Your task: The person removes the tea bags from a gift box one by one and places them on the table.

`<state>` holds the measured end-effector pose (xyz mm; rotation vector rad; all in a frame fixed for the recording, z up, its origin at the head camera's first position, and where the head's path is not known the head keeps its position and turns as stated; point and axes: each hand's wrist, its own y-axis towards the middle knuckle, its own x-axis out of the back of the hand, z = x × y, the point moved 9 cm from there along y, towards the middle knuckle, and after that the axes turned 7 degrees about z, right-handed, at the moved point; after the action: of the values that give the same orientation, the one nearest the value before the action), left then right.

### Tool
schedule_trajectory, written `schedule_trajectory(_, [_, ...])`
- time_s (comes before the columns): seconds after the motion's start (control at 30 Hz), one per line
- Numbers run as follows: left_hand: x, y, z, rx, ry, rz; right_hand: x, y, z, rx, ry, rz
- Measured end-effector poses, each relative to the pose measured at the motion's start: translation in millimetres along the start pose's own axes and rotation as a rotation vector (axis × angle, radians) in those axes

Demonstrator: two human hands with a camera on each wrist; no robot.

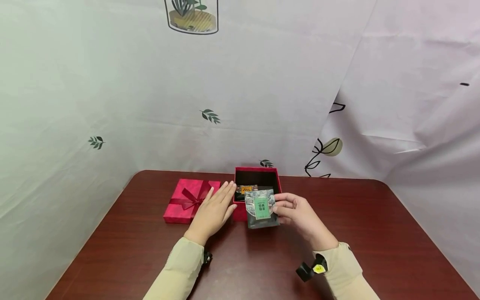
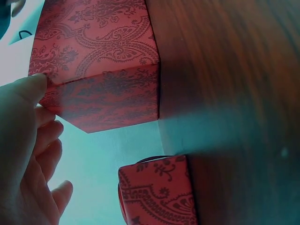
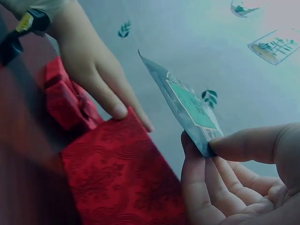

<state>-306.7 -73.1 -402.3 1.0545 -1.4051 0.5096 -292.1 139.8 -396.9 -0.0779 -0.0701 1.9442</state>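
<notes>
A tea sachet (image 1: 262, 208) with a green label is pinched at its right edge between the thumb and fingers of my right hand (image 1: 300, 216). It hangs in front of the open red box (image 1: 240, 213), hiding part of its front wall. The right wrist view shows the sachet (image 3: 187, 105) tilted, nearly edge-on. My left hand (image 1: 211, 210) lies at the box's left side, fingers extended, fingertips right at the rim. In the left wrist view its thumb is against the edge of the patterned box (image 2: 103, 42). Inside, a sachet with an orange label (image 1: 246, 189) shows.
Left of the box lies its red lid (image 1: 177, 213) with a dark red ribbon bow (image 1: 190, 199), partly behind my left hand. Both stand near the back edge of the brown wooden table (image 1: 360, 225). A pale printed cloth (image 1: 240, 83) hangs behind.
</notes>
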Motion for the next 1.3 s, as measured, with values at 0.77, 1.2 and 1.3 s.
schedule_trajectory(0.77, [-3.2,3.3,-5.4,-0.010,0.005,0.027,-40.5,-5.2,-79.6,-0.173,0.081,0.211])
schedule_trajectory(1.2, [-4.7,0.6,-1.1,0.010,-0.005,0.032,-46.0,0.5,-99.3,-0.189,0.116,0.134])
schedule_trajectory(1.3, [-2.6,0.9,-0.4,0.010,-0.013,0.024,-44.2,2.1,-98.2,-0.180,0.038,0.099])
